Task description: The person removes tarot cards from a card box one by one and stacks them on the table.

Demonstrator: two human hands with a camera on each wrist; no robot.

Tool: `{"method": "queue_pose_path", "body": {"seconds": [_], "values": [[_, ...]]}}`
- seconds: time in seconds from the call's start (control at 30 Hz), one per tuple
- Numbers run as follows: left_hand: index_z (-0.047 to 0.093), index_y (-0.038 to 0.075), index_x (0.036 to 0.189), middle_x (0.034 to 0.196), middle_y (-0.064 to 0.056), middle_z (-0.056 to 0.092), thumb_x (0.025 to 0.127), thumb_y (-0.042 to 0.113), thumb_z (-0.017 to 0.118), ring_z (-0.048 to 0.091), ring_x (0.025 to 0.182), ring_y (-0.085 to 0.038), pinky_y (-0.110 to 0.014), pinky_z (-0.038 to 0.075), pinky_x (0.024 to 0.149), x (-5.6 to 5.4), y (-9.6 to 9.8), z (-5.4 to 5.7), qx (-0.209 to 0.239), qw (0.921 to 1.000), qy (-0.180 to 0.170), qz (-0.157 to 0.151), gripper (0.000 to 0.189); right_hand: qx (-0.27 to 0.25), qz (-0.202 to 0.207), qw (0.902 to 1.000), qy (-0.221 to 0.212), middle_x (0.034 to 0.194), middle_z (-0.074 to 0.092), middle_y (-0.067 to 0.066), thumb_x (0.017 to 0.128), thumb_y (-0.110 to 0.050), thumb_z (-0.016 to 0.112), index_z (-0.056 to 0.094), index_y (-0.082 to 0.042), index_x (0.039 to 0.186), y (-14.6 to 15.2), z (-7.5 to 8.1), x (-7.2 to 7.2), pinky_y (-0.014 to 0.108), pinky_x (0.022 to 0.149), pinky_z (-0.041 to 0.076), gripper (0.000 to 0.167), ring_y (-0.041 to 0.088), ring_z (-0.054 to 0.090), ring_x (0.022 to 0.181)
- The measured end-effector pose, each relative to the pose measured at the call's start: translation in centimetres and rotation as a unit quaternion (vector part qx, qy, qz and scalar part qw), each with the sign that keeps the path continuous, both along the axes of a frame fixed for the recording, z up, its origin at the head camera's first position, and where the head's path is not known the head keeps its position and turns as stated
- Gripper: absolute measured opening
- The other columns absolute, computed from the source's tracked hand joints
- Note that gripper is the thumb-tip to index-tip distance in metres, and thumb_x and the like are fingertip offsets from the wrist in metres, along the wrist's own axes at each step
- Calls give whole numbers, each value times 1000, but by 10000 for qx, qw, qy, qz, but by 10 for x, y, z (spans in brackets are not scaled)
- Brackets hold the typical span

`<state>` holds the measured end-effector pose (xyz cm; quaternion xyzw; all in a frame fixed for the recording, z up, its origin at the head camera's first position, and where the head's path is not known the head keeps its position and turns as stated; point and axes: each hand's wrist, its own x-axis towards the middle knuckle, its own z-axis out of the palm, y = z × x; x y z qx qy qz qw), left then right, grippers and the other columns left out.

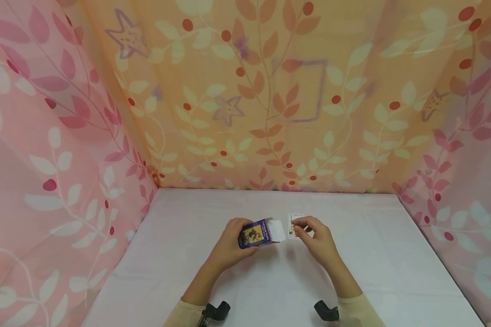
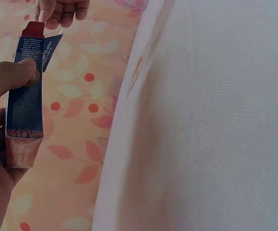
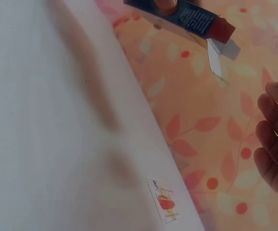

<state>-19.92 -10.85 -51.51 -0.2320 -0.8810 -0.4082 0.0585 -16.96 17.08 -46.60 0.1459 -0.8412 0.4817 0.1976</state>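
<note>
My left hand [image 1: 232, 245] grips a dark blue card box [image 1: 254, 234] by its sides, thumb on one narrow face in the left wrist view. The box is raised above the table and lies on its side, its opened end and white flap [image 1: 276, 230] pointing right. A red end tab [image 2: 33, 29] also sticks out there. Just right of the flap is my right hand [image 1: 317, 236], its fingers loosely bent with nothing seen between them. A playing-size card [image 3: 165, 201] with a red and yellow picture lies face up on the table, partly behind that hand in the head view.
A white-covered table [image 1: 180, 254] spreads under both hands. Patterned cloth stands around it: a yellow-orange back curtain [image 1: 212, 150] and pink side cloths [image 1: 82, 163]. Black wrist mounts [image 1: 218, 311] sit near both sleeves.
</note>
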Motion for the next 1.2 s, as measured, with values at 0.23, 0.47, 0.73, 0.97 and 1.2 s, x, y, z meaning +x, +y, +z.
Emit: {"method": "queue_pose_path", "body": {"seconds": [0.23,0.47,0.73,0.97,1.2], "values": [[53,23,136,133,10,54,77,31,91,47,121,-10,-43,49,103,0,1,1,22,9999,112,-41,71,-7,94,9998,161,96,73,5,91,-1,75,75,-8,105,2,-25,-10,24,76,51,16,19,62,87],[53,20,137,133,7,55,78,34,90,48,121,-11,-41,48,103,1,2,1,-70,9996,230,-127,71,-6,155,9999,56,95,69,-5,91,-9,78,76,-18,104,-1,-32,-11,31,75,54,16,10,59,86],[52,22,138,135,8,54,79,33,90,47,122,-11,-41,48,105,4,5,2,-92,9999,21,-97,71,184,125,9994,-254,94,68,-8,92,-14,78,76,-20,103,-6,-30,-9,40,78,56,13,10,59,87],[52,23,138,135,8,53,78,31,91,46,122,-10,-43,49,105,4,6,2,-45,10000,-51,-62,72,227,160,9990,-354,94,67,-9,91,-16,78,76,-20,102,-10,-32,-8,43,80,55,12,10,59,87],[52,22,137,134,9,54,78,31,91,46,121,-10,-40,48,104,4,7,2,-6,9999,63,-150,72,242,297,9987,-348,92,66,-11,91,-16,79,76,-20,101,-14,-38,-8,41,77,54,11,10,60,86]]}}
